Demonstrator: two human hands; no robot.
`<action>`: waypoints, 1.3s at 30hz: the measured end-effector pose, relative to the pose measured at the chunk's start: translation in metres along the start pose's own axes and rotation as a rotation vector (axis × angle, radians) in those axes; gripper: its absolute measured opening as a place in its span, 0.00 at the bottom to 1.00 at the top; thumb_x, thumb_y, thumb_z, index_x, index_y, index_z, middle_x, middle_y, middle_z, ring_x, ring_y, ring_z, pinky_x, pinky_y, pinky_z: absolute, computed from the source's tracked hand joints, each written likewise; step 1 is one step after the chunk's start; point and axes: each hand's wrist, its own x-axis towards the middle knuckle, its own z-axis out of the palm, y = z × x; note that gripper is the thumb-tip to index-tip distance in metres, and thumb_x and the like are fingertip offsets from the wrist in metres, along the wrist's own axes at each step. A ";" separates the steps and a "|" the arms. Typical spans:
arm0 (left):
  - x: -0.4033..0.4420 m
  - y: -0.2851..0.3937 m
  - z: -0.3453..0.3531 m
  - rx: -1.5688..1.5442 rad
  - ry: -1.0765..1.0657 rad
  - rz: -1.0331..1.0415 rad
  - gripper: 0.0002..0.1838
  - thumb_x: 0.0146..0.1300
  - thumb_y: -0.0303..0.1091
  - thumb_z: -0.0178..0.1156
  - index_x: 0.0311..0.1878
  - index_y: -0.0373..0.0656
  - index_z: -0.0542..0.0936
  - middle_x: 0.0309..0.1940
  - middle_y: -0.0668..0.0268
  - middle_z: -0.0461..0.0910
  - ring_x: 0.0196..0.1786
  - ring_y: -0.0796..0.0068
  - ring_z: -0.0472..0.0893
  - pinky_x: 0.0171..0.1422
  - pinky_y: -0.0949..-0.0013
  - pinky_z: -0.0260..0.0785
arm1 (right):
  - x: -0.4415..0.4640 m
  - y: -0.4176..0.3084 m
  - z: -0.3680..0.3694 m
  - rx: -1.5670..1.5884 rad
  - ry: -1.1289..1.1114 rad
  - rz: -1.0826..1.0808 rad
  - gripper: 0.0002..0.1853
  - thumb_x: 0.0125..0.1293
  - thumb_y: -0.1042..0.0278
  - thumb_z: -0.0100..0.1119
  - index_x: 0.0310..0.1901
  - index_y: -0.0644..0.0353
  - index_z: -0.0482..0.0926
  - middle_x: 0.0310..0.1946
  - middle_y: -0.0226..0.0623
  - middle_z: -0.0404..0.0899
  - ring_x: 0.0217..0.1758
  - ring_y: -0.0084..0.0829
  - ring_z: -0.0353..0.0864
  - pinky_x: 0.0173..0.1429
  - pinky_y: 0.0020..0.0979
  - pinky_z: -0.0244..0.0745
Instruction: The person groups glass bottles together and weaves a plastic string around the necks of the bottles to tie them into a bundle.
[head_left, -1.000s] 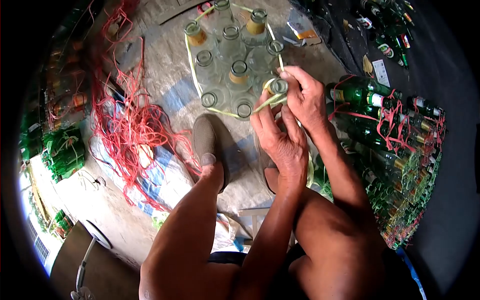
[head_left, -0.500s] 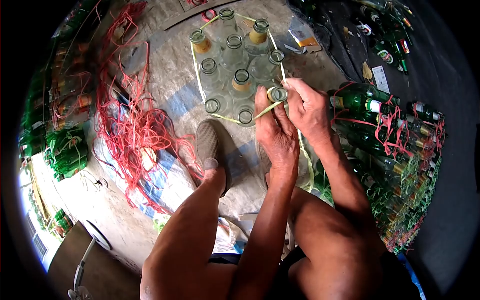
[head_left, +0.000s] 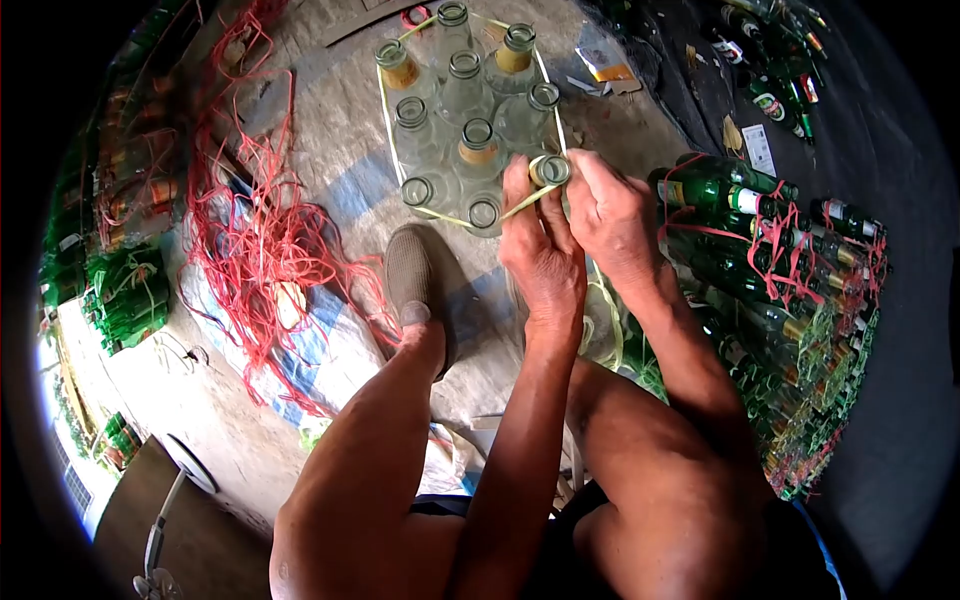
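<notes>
Several clear glass bottles (head_left: pixel 464 100) stand upright in a close group, with a pale yellow-green strap (head_left: pixel 389 125) running around their necks. My left hand (head_left: pixel 541 245) is at the near right corner of the group, its fingers closed on the strap beside the corner bottle (head_left: pixel 551 172). On that bottle's right side is my right hand (head_left: pixel 612 220), its fingers bent and pressed together where the strap comes down the right side. The fingertips of both hands are partly hidden behind the bottle neck and each other. A loose length of strap (head_left: pixel 617 330) hangs below my right hand.
Tangled red string (head_left: pixel 265 250) lies on the floor at the left, partly over a blue and white sheet (head_left: pixel 335 345). Green bottles bound with red string (head_left: pixel 740 215) are stacked at the right. More green bottles (head_left: pixel 125 300) stand at the far left. A fan (head_left: pixel 158 580) is at lower left.
Both hands have stayed at the corner bottle and drawn in close around its neck. The loose strap that stuck out over my left hand is now pulled down along the bottle.
</notes>
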 end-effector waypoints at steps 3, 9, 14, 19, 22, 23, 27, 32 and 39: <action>0.000 -0.001 -0.001 0.003 0.001 0.004 0.18 0.80 0.30 0.58 0.68 0.38 0.78 0.49 0.58 0.88 0.48 0.75 0.83 0.56 0.68 0.77 | -0.002 0.000 -0.003 -0.094 -0.013 -0.031 0.11 0.66 0.79 0.62 0.49 0.62 0.83 0.30 0.50 0.85 0.32 0.53 0.86 0.32 0.45 0.79; -0.001 0.000 -0.004 -0.004 -0.013 -0.021 0.18 0.79 0.29 0.59 0.69 0.38 0.78 0.48 0.59 0.88 0.46 0.76 0.84 0.53 0.69 0.77 | -0.008 -0.004 -0.002 -0.181 0.065 -0.080 0.13 0.66 0.78 0.63 0.52 0.63 0.84 0.32 0.48 0.87 0.32 0.51 0.87 0.33 0.43 0.81; -0.001 -0.001 -0.005 0.026 0.020 0.031 0.18 0.79 0.29 0.61 0.68 0.38 0.79 0.48 0.57 0.89 0.44 0.75 0.84 0.51 0.68 0.78 | -0.015 0.002 -0.002 -0.152 0.131 -0.100 0.12 0.66 0.79 0.64 0.51 0.65 0.85 0.35 0.49 0.88 0.36 0.51 0.89 0.39 0.42 0.83; 0.001 0.001 -0.006 -0.021 0.019 0.017 0.18 0.78 0.30 0.63 0.67 0.38 0.80 0.48 0.56 0.89 0.45 0.74 0.85 0.52 0.68 0.78 | -0.021 -0.003 -0.003 -0.129 0.050 -0.017 0.12 0.67 0.81 0.62 0.51 0.68 0.85 0.38 0.51 0.89 0.41 0.51 0.91 0.44 0.40 0.85; 0.001 0.007 -0.009 -0.028 -0.015 -0.021 0.18 0.77 0.30 0.63 0.67 0.38 0.80 0.48 0.57 0.89 0.46 0.74 0.85 0.52 0.67 0.79 | -0.021 -0.009 -0.003 -0.128 0.033 -0.007 0.11 0.67 0.82 0.62 0.50 0.68 0.85 0.37 0.51 0.89 0.40 0.50 0.91 0.43 0.40 0.85; 0.001 0.006 -0.009 -0.023 -0.003 -0.011 0.18 0.77 0.30 0.63 0.67 0.39 0.80 0.48 0.57 0.89 0.46 0.74 0.85 0.52 0.67 0.79 | -0.021 -0.011 -0.003 -0.126 0.030 -0.009 0.10 0.67 0.82 0.62 0.49 0.67 0.85 0.36 0.51 0.89 0.39 0.50 0.91 0.43 0.39 0.85; 0.001 0.001 -0.006 -0.007 0.022 0.016 0.18 0.76 0.29 0.64 0.67 0.40 0.81 0.46 0.57 0.89 0.45 0.76 0.85 0.52 0.66 0.79 | -0.021 -0.014 -0.008 -0.091 0.007 -0.008 0.09 0.68 0.81 0.62 0.48 0.68 0.85 0.35 0.52 0.88 0.39 0.49 0.91 0.41 0.39 0.84; 0.002 -0.003 -0.005 0.021 0.021 0.008 0.17 0.76 0.28 0.63 0.66 0.41 0.81 0.42 0.58 0.89 0.41 0.79 0.82 0.48 0.68 0.78 | -0.023 -0.019 -0.008 -0.081 -0.008 -0.002 0.08 0.68 0.81 0.63 0.47 0.68 0.85 0.33 0.52 0.87 0.36 0.49 0.91 0.38 0.38 0.83; 0.000 0.000 -0.008 0.016 0.015 -0.016 0.18 0.76 0.30 0.65 0.66 0.41 0.81 0.43 0.58 0.89 0.43 0.78 0.82 0.48 0.67 0.78 | -0.020 -0.024 -0.007 -0.113 0.048 -0.109 0.08 0.63 0.79 0.65 0.44 0.65 0.84 0.26 0.47 0.84 0.27 0.48 0.86 0.30 0.43 0.79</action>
